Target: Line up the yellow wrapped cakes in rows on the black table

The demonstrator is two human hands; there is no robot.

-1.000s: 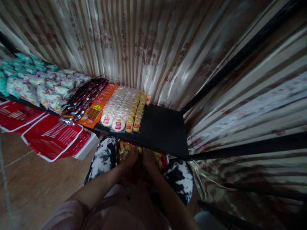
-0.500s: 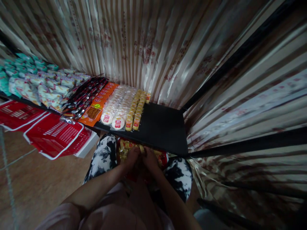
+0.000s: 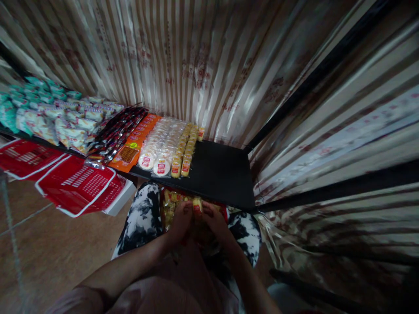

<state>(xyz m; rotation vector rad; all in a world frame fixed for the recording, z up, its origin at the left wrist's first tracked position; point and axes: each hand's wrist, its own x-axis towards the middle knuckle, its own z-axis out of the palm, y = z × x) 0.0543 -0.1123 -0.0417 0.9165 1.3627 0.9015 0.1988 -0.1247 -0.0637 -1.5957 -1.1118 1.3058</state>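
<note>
Between my two hands, above my lap, is a small yellow wrapped snack roll (image 3: pixel 197 205) with a red and orange label turned upward. My left hand (image 3: pixel 182 218) has its fingers closed at the roll's left side. From the right, the bent fingers of my right hand (image 3: pixel 213 216) pinch it. Below them lies an open bag (image 3: pixel 169 205) with red edges, full of similar gold-wrapped rolls; my hands and forearms cover part of it. On the black shelf (image 3: pixel 222 168) ahead, matching yellow rolls (image 3: pixel 185 150) stand in two rows.
Left of those rows are white round cracker packs (image 3: pixel 161 165), an orange snack packet (image 3: pixel 128 156), dark shiny packets (image 3: pixel 114 131), white bags (image 3: pixel 70 131) and green bags (image 3: pixel 41 89). Red baskets (image 3: pixel 78 183) hang below the shelf. A striped curtain (image 3: pixel 196 65) and black poles (image 3: pixel 327 192) border it.
The snack roll has come up between my hands and now shows its label. My hands have moved slightly apart around it. The shelf's goods are unchanged.
</note>
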